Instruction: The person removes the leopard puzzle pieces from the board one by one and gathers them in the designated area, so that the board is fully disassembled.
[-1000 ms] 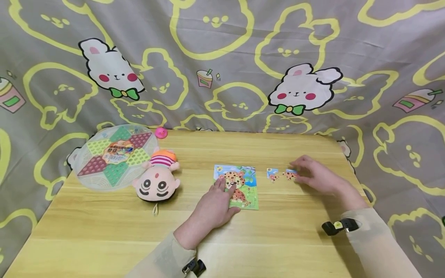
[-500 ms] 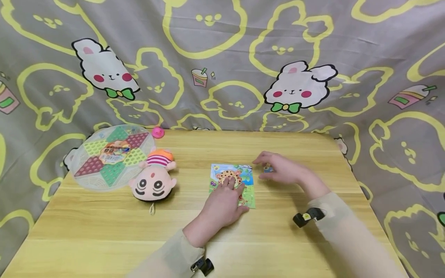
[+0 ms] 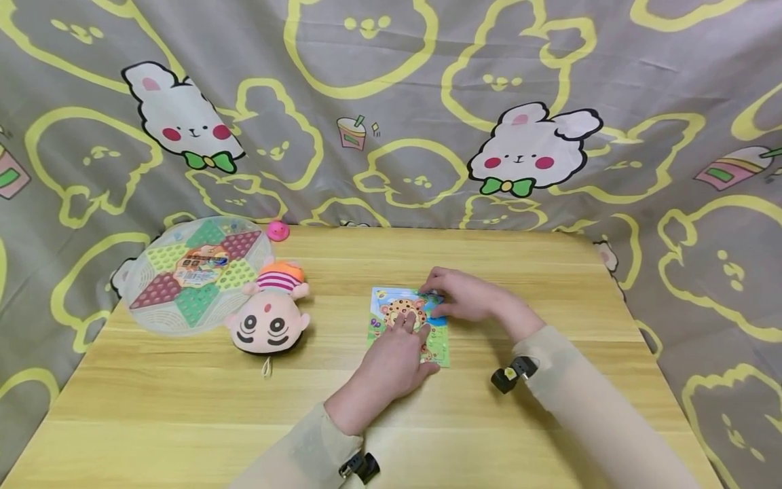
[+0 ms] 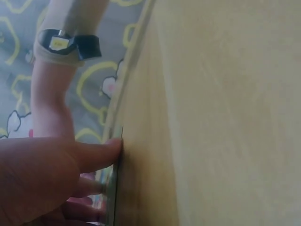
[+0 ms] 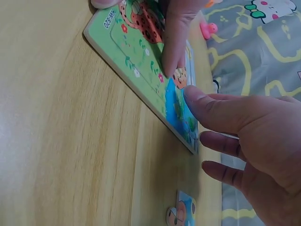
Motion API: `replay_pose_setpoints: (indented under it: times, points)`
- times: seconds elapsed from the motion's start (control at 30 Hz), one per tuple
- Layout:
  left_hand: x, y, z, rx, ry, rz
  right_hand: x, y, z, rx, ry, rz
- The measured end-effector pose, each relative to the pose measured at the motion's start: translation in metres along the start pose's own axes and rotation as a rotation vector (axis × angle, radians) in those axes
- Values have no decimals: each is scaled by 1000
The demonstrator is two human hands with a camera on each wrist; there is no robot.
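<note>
A small jigsaw board with a spotted leopard cub lies in the middle of the table. My left hand rests on it, fingers extended over the leopard, its thumb along the near edge. My right hand is at the board's upper right corner, with a gap between thumb and index finger. In the right wrist view its thumb reaches the blue part; the index fingertip is mostly hidden and no piece shows in the grasp. A loose puzzle piece lies on the table below this hand.
A plush doll lies left of the board, beside a round Chinese checkers board. A small pink toy sits near the back edge of the wooden table. Printed cloth hangs behind it.
My right hand has moved left from the loose pieces on the right to the jigsaw board's corner. My left hand has shifted slightly over the board and stays resting on it.
</note>
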State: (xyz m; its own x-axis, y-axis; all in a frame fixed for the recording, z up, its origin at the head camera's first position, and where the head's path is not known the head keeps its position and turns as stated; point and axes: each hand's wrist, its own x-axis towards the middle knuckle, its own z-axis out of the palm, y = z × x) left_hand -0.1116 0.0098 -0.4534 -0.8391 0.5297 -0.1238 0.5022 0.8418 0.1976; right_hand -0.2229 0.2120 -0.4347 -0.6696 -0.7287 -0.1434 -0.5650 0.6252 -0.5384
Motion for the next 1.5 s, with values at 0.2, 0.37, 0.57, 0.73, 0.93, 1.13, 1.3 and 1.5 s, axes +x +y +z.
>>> replay_pose_setpoints:
  times: [0.2,0.37,0.57,0.73,0.93,1.13,1.3,1.5]
  points:
    - [3,1,-3,7,-24,-10,6,6,2,-15,-15,-8]
    - [7,2,-5,14,-58,-35,11,10,3,-27,-20,-13]
    - [7,2,-6,23,-64,-42,14,11,2,-37,-22,-4]
    - [7,2,-5,29,-49,-32,17,11,0,-36,-26,-10]
    - [7,1,-4,10,-47,-41,20,12,1,-29,-34,-20]
    - [7,1,-4,3,-46,-48,17,12,2,-12,-6,8]
    - [7,1,-4,9,-51,-48,11,15,5,-9,51,23]
    - [5,1,-3,30,-43,-36,4,17,8,-18,77,0]
